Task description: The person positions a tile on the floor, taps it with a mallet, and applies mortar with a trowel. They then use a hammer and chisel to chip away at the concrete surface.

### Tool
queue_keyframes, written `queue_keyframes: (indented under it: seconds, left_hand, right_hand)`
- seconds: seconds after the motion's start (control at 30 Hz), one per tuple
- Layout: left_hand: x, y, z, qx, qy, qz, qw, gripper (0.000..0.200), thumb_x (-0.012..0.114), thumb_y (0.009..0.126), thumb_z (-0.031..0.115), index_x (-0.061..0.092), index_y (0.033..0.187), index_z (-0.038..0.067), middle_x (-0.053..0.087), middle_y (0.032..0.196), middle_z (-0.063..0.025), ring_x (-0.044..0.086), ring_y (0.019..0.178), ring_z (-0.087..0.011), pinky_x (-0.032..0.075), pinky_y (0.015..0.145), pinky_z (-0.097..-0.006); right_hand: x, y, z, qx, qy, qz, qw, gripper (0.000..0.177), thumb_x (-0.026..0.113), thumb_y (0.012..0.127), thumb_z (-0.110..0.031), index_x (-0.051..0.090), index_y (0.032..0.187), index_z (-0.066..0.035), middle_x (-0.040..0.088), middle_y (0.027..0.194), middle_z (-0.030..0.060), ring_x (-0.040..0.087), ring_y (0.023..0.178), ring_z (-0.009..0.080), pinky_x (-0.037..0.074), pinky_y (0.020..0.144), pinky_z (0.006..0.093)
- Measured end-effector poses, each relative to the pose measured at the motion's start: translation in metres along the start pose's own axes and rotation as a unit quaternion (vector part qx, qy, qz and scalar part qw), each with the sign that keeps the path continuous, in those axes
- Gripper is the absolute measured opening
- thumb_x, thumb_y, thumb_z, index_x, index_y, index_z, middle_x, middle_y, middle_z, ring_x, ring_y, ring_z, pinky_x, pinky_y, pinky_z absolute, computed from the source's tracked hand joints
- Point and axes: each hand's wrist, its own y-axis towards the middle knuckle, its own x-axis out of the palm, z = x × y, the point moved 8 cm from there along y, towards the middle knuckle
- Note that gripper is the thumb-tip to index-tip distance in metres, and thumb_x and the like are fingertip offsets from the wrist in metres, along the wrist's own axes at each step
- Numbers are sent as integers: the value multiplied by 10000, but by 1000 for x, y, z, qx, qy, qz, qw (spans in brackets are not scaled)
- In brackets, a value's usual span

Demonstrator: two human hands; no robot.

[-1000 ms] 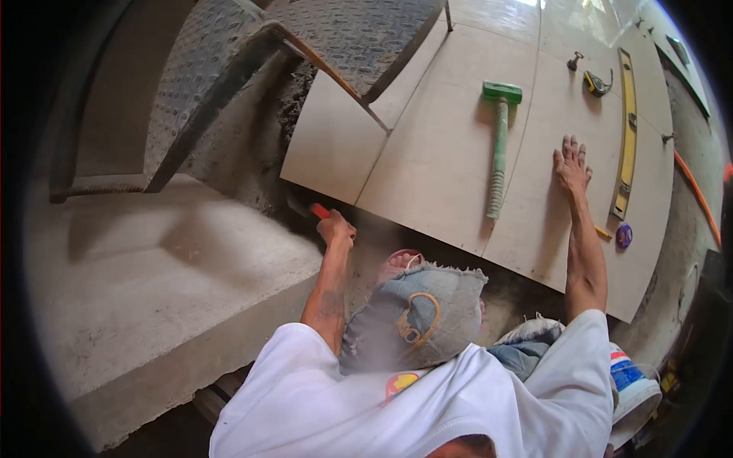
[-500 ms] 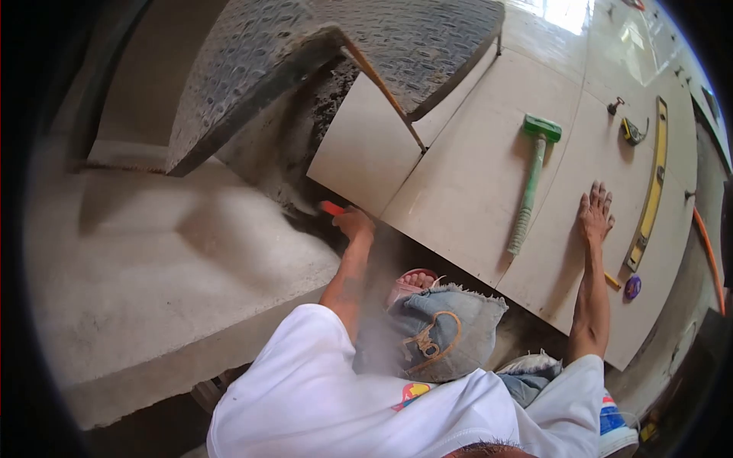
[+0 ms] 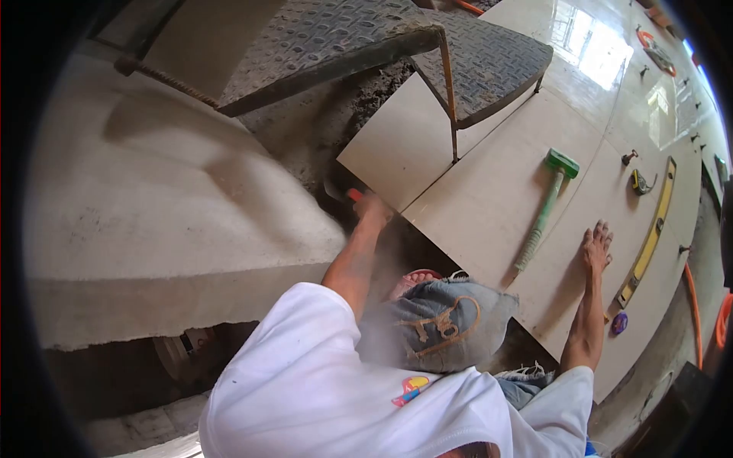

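Note:
My left hand (image 3: 372, 208) is closed around a red-handled tool (image 3: 354, 195). Its far end is dark and blurred, in the gap beside the corner of a cut tile (image 3: 405, 141). Flat on the large pale floor tiles (image 3: 500, 202), my right hand (image 3: 597, 246) leans with its fingers spread, holding nothing. A green hammer (image 3: 548, 210) lies on the tiles between my two hands. Just right of my right hand rests a yellow spirit level (image 3: 649, 237), with a purple round object (image 3: 619, 323) near its lower end.
Left of me is a raised concrete slab (image 3: 183, 237). Ahead, textured metal plates (image 3: 492, 65) with a rusty edge overhang the tiling. A tape measure (image 3: 640, 182) and a small tile leveller (image 3: 629, 157) sit at right. An orange hose (image 3: 692, 305) runs past the tiles' edge.
The camera view has turned, so the tiles, plates and slab sit differently in it. My left hand still grips the red handle at the gap; my right hand stays flat on the tiles.

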Motion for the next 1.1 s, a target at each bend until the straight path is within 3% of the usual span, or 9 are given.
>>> queue_keyframes:
  seconds: [0.17,0.37,0.57,0.73,0.83,0.87,1.0,1.03,1.1]
  left_hand:
    - [-27,-44,7,88,77,16,993,356,474,952,274,451,1079,-58,581,736,-149,561,506,-249,406,393,-360]
    - [-21,-41,-46,-7,-9,-90,996,194,454,942,177,392,1068,43,451,730,-99,463,512,-207,395,394,-358]
    - [-16,-88,-37,-21,-83,-80,993,131,484,891,96,428,1006,67,434,709,-81,444,500,-195,377,390,-350]
    - [-30,-81,-31,65,195,-184,961,276,456,840,47,401,1110,48,516,806,-143,453,401,-181,304,320,-324]
    - [-77,-83,-38,172,473,-226,834,153,509,891,169,478,999,65,567,927,-133,606,643,-191,427,481,-362]
    - [-88,-131,-18,245,555,-211,766,131,519,886,180,500,941,64,578,901,-132,606,667,-205,441,536,-356]
    - [-90,-236,27,419,644,-180,614,231,557,868,225,587,712,58,622,796,-128,605,761,-260,500,755,-332]
    - [-91,-228,21,323,742,-253,530,220,545,874,218,583,735,51,625,799,-142,611,740,-288,509,730,-354]
    - [-84,-245,32,416,704,-239,524,168,551,834,190,593,810,29,635,860,-213,623,783,-404,507,704,-473]
  right_hand:
    - [-16,-3,-8,1,9,-7,1000,577,370,967,-464,254,1481,-227,180,1563,43,216,1414,329,328,999,636]
    - [-45,26,-12,-16,226,139,964,384,496,914,-239,478,1274,-108,626,1027,227,616,929,393,492,789,473]
    - [-226,-55,-159,-288,306,277,864,212,489,927,-125,622,1071,-43,650,912,231,657,838,361,512,712,415]
    - [-314,-240,-289,-595,382,60,705,128,595,806,-13,638,926,-2,649,845,99,616,761,233,466,642,319]
    - [-329,-370,-311,-752,355,64,552,298,629,730,-133,588,1021,-86,626,934,101,606,932,258,472,781,416]
    - [-307,-405,-329,-785,259,-77,558,306,633,744,-200,569,1011,-64,612,872,99,620,850,260,474,750,423]
    - [-259,-448,-322,-814,239,83,524,240,605,768,-220,569,918,-36,593,768,63,611,743,204,468,676,331]
    - [-255,-452,-321,-826,207,98,514,231,605,764,-214,570,905,-34,591,758,57,606,731,199,465,669,325]
    - [-258,-453,-317,-804,184,132,550,211,603,744,-188,582,876,-25,572,764,48,577,746,183,448,656,316]
